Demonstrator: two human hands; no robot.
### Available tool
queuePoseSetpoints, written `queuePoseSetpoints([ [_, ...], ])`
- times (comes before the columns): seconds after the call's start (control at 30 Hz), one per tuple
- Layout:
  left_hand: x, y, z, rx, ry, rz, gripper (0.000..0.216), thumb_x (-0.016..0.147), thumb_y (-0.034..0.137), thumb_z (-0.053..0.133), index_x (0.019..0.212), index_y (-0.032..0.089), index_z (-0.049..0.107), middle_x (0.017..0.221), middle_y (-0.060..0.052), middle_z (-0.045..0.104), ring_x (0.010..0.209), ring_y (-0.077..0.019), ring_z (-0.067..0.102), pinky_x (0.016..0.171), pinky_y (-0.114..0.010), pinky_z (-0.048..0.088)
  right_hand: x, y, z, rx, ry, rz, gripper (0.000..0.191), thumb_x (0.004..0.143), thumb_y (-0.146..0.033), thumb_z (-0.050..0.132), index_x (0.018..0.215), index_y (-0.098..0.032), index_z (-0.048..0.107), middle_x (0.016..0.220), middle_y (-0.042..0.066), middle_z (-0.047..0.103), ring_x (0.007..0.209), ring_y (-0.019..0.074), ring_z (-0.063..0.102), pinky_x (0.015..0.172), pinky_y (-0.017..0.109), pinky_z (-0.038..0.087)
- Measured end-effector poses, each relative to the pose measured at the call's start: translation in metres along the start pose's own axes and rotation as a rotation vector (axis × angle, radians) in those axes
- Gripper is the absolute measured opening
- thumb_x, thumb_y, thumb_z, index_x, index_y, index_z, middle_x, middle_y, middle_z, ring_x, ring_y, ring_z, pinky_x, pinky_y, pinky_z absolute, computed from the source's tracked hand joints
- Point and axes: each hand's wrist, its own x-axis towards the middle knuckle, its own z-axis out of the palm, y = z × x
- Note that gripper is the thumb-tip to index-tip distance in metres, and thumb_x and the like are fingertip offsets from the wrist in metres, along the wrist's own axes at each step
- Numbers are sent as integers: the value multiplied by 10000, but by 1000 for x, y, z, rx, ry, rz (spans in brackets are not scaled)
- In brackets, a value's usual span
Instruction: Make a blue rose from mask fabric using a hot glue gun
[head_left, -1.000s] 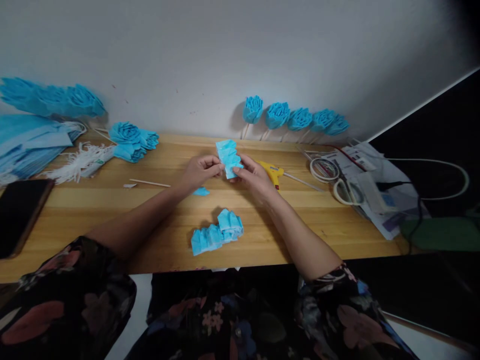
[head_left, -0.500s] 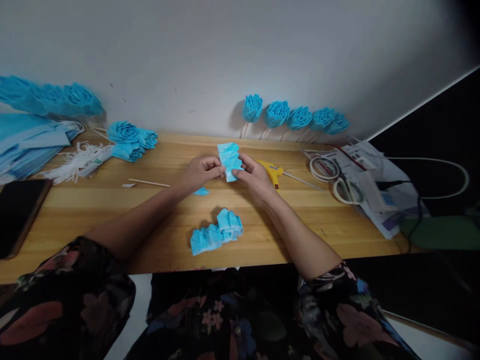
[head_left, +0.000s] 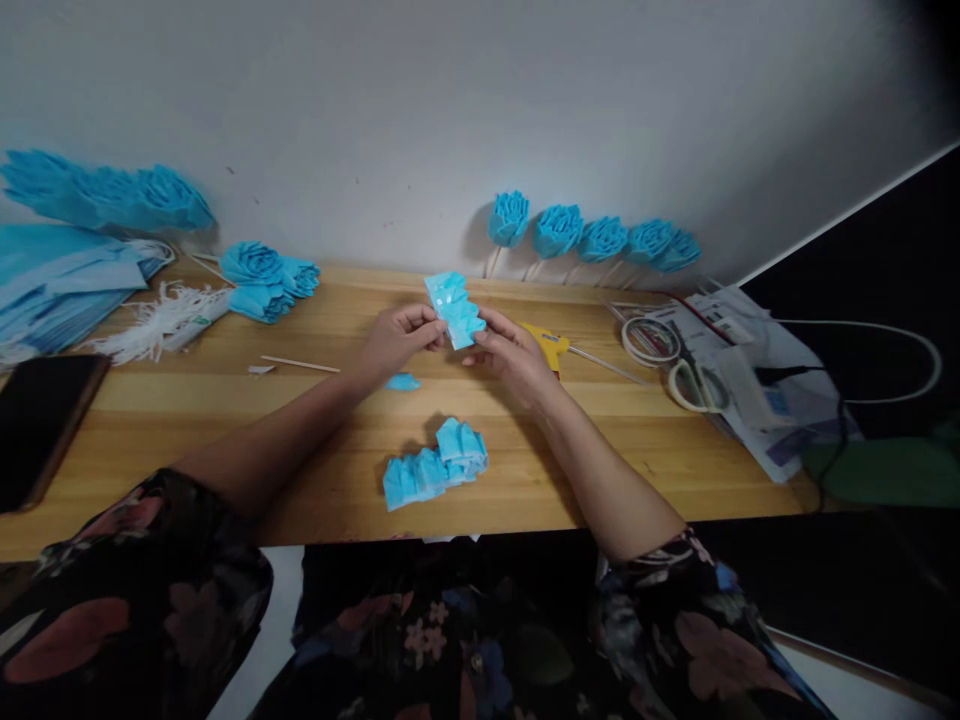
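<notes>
Between my two hands is a pleated blue fabric strip (head_left: 454, 310) with a zigzag right edge and shiny spots on its face, raised over the table. My left hand (head_left: 405, 340) has its fingers closed at the strip's lower left edge. My right hand (head_left: 514, 352) pinches its lower right corner between thumb and fingers. Nearer to me on the table lies a second, longer pleated blue strip (head_left: 435, 468), partly folded. Beside my left wrist is a small blue scrap (head_left: 403, 382). Behind my right hand sits a yellow glue gun (head_left: 551, 345), partly covered by the hand.
Blue fabric flowers on sticks (head_left: 559, 230) lean along the wall; more flowers (head_left: 259, 280) lie left. A stack of blue sheets (head_left: 67, 280), white cords (head_left: 161, 320), a phone (head_left: 49, 425) and a stick (head_left: 300, 364) are leftward. Tape (head_left: 651, 341), scissors (head_left: 697, 385) and a power strip (head_left: 750, 385) lie right.
The held strip has tilted, its top leaning left, and risen slightly. My right thumb has moved from the strip's face to its lower right corner. The view has shifted a little.
</notes>
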Motion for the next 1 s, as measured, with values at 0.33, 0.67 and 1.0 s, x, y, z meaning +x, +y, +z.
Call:
queuePoseSetpoints([
  [0.33,1,1,-1,-110,-70,-69,459,863,636,696,775,185,687,730,-46,708,669,-146,612,660,-287,482,2,1,-1,-102,24,-64,522,723,-483,865,1183,-266,749,922,10,691,835,184,587,781,353,607],
  [0.67,2,-2,0,-25,-158,-90,357,794,516,794,774,184,667,730,-18,713,662,-125,619,704,-290,525,2,5,0,-111,8,-85,505,742,-475,869,1192,-286,742,835,-19,626,764,161,556,772,347,596],
  [1.0,2,-1,-1,2,-128,-85,368,788,523,799,746,184,660,700,-14,711,654,-121,617,692,-270,528,3,5,-5,-72,44,-77,542,752,-509,870,1246,-312,767,939,3,691,854,176,615,759,337,631],
])
